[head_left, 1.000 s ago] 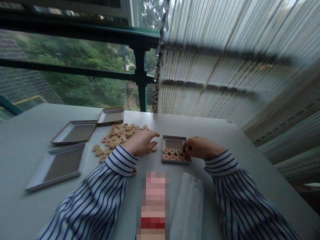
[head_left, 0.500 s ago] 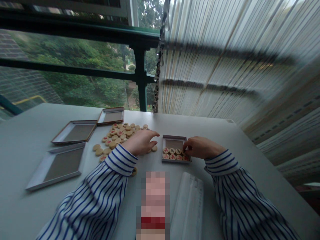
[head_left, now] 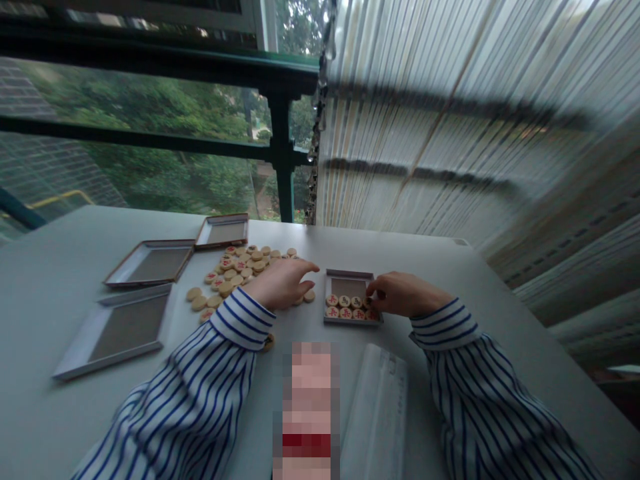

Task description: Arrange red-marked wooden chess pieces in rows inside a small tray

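My right hand (head_left: 406,293) is at the right side of a small shallow box (head_left: 350,324). Its thumb and fingers are pinched on a round Chinese chess piece (head_left: 369,302) at the end of the upper row. Two rows of such discs, with red or black characters, fill the near part of the box; the far part shows its bare grey bottom. My left hand (head_left: 281,285) hovers over or rests at the right side of a loose pile of pieces (head_left: 240,265), thumb and fingers apart and nothing between them. It hides part of the pile.
Left of the pile lie a white tray (head_left: 75,363) and two brown-rimmed box parts (head_left: 145,283), (head_left: 200,235). A clear plastic case (head_left: 377,413) lies in front. One loose piece (head_left: 269,342) sits by my left cuff. Window railing and a string curtain (head_left: 400,133) stand behind the white table (head_left: 425,253).
Almost nothing differs. My right fingers shift very slightly at the piece in the box, and my left hand stays in place.
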Demonstrator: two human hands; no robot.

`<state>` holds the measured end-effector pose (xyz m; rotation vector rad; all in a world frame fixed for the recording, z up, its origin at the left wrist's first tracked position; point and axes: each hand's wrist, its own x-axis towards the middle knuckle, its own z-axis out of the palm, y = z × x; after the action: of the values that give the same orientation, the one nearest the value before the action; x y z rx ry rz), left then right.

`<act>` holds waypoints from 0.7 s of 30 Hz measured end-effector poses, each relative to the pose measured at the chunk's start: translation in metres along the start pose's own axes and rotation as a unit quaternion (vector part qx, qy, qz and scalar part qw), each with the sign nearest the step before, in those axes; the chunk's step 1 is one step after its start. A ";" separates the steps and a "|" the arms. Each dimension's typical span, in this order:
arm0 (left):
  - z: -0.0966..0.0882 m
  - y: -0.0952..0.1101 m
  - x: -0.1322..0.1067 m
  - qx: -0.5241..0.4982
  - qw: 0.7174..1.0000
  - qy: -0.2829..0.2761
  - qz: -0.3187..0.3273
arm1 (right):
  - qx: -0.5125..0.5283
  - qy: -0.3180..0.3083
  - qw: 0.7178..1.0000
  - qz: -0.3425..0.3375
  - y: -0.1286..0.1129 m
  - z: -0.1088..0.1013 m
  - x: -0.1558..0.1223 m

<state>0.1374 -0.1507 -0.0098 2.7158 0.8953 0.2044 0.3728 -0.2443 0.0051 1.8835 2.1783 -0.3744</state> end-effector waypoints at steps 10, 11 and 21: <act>-0.003 0.002 -0.002 0.001 1.000 0.000 -0.005 | 0.011 -0.011 1.000 0.004 -0.002 -0.001 0.000; -0.003 0.002 -0.002 0.002 1.000 0.000 -0.006 | 0.012 -0.010 1.000 0.002 -0.001 -0.001 0.000; -0.004 0.003 -0.002 0.005 1.000 0.000 -0.007 | 0.006 -0.010 1.000 -0.006 0.000 0.000 0.000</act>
<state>0.1368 -0.1534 -0.0056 2.7190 0.9163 0.1970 0.3732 -0.2443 0.0049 1.8663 2.1792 -0.4063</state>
